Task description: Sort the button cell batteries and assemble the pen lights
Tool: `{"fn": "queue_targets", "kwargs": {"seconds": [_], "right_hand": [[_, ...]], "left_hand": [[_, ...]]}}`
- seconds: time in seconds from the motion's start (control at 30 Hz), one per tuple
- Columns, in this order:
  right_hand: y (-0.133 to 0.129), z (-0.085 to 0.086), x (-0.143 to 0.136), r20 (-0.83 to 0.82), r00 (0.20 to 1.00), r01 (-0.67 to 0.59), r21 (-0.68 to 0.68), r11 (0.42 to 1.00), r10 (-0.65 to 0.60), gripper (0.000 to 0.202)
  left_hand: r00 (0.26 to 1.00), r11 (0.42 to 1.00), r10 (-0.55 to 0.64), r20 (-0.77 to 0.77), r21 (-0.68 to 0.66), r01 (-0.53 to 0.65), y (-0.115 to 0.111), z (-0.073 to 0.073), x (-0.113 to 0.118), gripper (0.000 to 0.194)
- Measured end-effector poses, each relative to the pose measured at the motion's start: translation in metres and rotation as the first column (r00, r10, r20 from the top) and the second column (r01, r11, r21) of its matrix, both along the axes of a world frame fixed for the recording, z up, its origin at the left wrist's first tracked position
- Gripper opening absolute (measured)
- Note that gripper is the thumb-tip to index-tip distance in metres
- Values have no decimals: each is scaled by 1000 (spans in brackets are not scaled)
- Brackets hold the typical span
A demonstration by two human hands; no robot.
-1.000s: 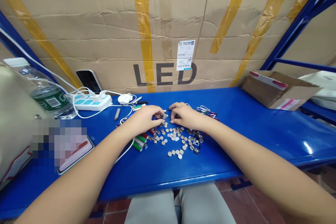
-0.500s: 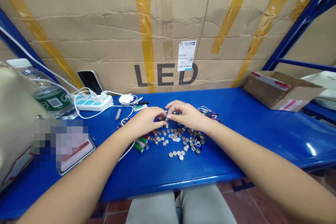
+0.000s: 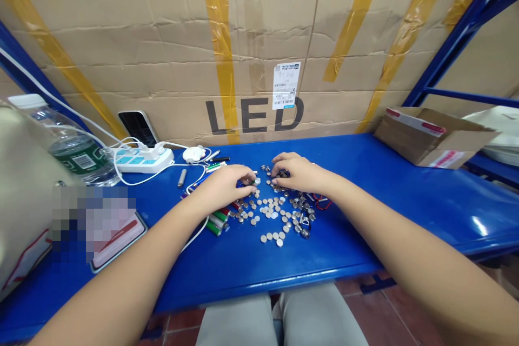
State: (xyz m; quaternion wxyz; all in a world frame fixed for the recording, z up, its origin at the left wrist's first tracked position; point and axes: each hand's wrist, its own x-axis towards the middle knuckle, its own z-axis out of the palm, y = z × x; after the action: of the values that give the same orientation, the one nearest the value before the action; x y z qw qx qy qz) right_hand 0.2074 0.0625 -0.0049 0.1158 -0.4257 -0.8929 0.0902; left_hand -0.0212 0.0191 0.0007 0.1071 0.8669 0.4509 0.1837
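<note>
On the blue table (image 3: 227,270), small round silver discs (image 3: 275,208) like button cells lie scattered between and below my hands. My left hand (image 3: 237,184) is curled, its fingertips pinched near a few discs; what it holds is too small to make out. Coloured cylinders (image 3: 217,221), green, silver and red, lie under and beside it. My right hand (image 3: 294,173) is bent over a dark pile of small metal parts (image 3: 284,174), with thumb and fingers apart. More metal parts (image 3: 304,219) and red wires (image 3: 323,203) lie below and right of it.
At the left are a power strip (image 3: 141,159) with white cables, a water bottle (image 3: 81,151), a pale bag (image 3: 32,184) and a phone (image 3: 138,127). An open carton (image 3: 425,138) stands at the right. A large cardboard sheet (image 3: 162,65) rises behind.
My right hand has moved right, away from my left hand, and now reaches over the small metal parts. The left hand has stayed in nearly the same place.
</note>
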Motion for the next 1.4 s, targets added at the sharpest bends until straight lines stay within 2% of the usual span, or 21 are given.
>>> {"fn": "queue_targets", "kwargs": {"seconds": [0.1, 0.23, 0.4, 0.6, 0.7, 1.03, 1.13, 1.2, 1.3, 1.4], "right_hand": [[-2, -5, -6, 17, 1000, -24, 0, 1000, 24, 23], [-6, -10, -16, 8, 1000, 8, 32, 999, -8, 20], [-8, -8, -19, -43, 999, 17, 58, 998, -14, 15], [-17, 2, -19, -300, 932, -129, 248, 960, 203, 11], [-22, 2, -21, -310, 911, -193, 261, 946, 272, 12], [-18, -1, -18, -247, 907, -272, 271, 923, 340, 18], [-12, 5, -9, -245, 917, -233, 313, 921, 315, 21], [-5, 10, -1, -260, 931, -164, 330, 930, 256, 21], [10, 13, 13, -237, 967, -17, 299, 954, 91, 19], [21, 8, 21, -119, 990, 96, 197, 976, -73, 22]], "left_hand": [[1000, 1000, -9, -14, 9, 9, 1, -1, 0, 16], [1000, 1000, -16, -23, 14, 16, 1, -1, 0, 17], [1000, 1000, -14, -9, 10, 14, 1, -2, -1, 17], [999, 999, -37, 4, 25, 37, 2, -3, -1, 14], [999, 998, -52, 7, 21, 52, 1, -2, 0, 11], [997, 999, -17, 78, -48, 21, -2, 1, 2, 14], [995, 998, 17, 94, -60, -11, 0, -1, 1, 16], [994, 998, 29, 102, -64, -22, 0, -1, 1, 18], [995, 998, 26, 98, -62, -20, -1, -1, 2, 19], [996, 998, 20, 83, -53, -16, -2, 0, 3, 19]]}}
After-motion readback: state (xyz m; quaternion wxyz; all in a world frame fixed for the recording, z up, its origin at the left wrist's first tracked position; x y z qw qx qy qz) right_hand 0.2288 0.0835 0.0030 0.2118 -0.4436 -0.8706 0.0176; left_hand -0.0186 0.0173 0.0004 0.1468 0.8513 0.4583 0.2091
